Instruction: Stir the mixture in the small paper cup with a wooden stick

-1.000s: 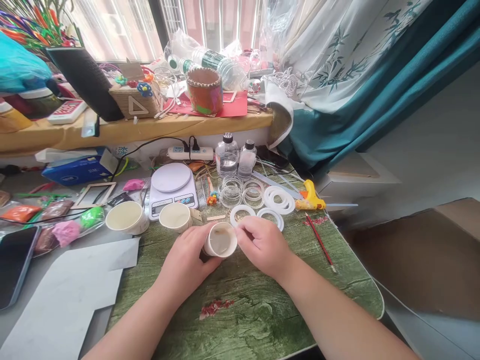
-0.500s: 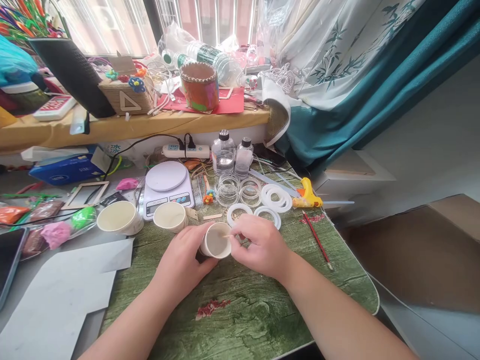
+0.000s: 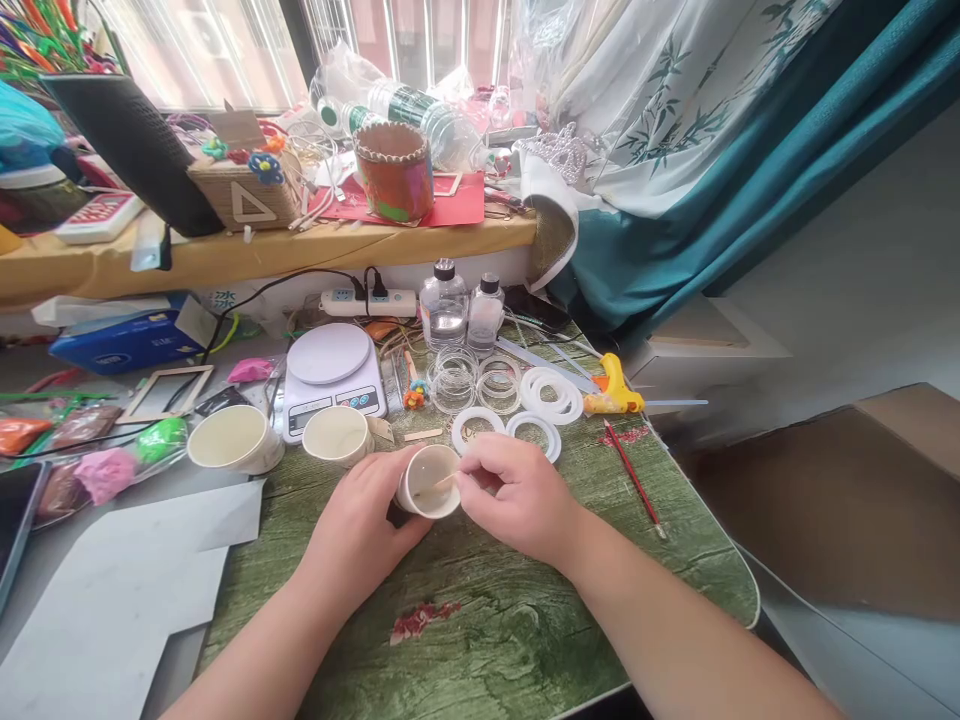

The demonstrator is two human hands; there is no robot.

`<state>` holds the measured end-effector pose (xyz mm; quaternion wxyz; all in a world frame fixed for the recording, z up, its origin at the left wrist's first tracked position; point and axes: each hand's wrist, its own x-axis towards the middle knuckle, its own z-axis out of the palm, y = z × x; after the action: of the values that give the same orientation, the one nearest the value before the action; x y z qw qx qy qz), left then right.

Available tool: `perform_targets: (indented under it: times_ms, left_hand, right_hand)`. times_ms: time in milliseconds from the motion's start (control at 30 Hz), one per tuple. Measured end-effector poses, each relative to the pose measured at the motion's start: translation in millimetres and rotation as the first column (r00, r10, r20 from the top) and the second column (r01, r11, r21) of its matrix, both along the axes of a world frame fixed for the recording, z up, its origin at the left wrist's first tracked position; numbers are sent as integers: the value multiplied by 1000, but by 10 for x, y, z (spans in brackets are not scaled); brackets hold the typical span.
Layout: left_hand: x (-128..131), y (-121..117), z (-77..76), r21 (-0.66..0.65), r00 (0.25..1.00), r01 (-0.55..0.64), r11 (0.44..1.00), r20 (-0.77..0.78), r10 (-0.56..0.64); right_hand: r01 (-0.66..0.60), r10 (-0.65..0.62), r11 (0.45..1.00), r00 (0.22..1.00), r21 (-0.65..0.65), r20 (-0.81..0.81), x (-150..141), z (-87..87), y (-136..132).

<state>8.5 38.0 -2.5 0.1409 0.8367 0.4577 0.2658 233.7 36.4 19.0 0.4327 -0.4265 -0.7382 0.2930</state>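
The small white cup (image 3: 427, 482) has a smooth, pale inside with a thin rim, and it lies tilted on its side so that its mouth faces up toward the wearer and to the right. It sits just above the near middle of the table (image 3: 510, 640), between the two hands and clear of the table's edges.

The left hand (image 3: 360, 530) wraps around the cup's outer wall and base, its fingers closed and clamped on it. The right hand (image 3: 517, 510) is beside the cup's mouth, with its fingers pinched together on a thin wooden stick (image 3: 448, 481), whose tip reaches just inside the rim.

Left of the hands, bags of colored modeling clay (image 3: 112, 450) lie off the table, beside a second white cup (image 3: 234, 438). A third white cup (image 3: 337, 435) stands near the far edge, in front of a digital kitchen scale (image 3: 330, 380). Farther right are stacked clear plastic rings (image 3: 454, 380), flat white rings (image 3: 551, 395), and a yellow hot glue gun (image 3: 611, 390) at the far right corner. A red paintbrush (image 3: 634, 475) lies near the right edge.
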Motion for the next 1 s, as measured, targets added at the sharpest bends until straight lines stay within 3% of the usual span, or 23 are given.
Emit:
perform_targets:
  times_ms: [533, 767, 1000]
  left_hand:
    - [-3, 4, -5, 27, 1000, 3, 1000, 6, -3]
    - [11, -8, 5, -12, 1000, -17, 1000, 25, 18]
    - [11, -8, 17, -24, 999, -12, 1000, 45, 13]
  right_hand:
    - [-15, 17, 999, 999, -32, 39, 2, 43, -29]
    - [-14, 11, 999, 996, 31, 88, 0, 24, -50]
    - [33, -28, 996, 997, -81, 69, -2, 16, -47]
